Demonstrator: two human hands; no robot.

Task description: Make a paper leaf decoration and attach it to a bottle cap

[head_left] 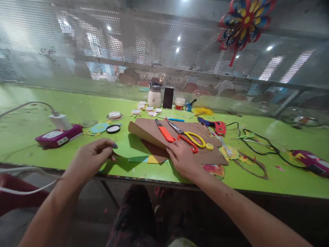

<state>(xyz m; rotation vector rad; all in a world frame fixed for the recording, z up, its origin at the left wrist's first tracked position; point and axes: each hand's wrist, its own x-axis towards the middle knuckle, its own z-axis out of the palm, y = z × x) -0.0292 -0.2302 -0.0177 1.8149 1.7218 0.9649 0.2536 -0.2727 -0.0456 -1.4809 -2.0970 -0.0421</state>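
My left hand (96, 156) is just above the table's front edge, its thumb and fingers pinched on a thin dark strip. The strip runs toward a green, blue and yellow paper strip (138, 159); I cannot tell whether they join. Over the brown paper (151, 132), my right hand (183, 158) grips the near edge between thumb and fingers. That sheet curls up along its left side. On it lie an orange-handled utility knife (166, 133) and scissors with yellow handles (195, 139). Red scissor-like handles (189, 142) show partly beneath my right fingers.
Purple power strips (60, 136) (312, 161) stand at both sides, with a black cable (266, 144) on the right. Behind are a bottle (154, 96), a phone (168, 98) and several round lids (149, 108). A glue gun (205, 122) and paper scraps lie right of the brown paper.
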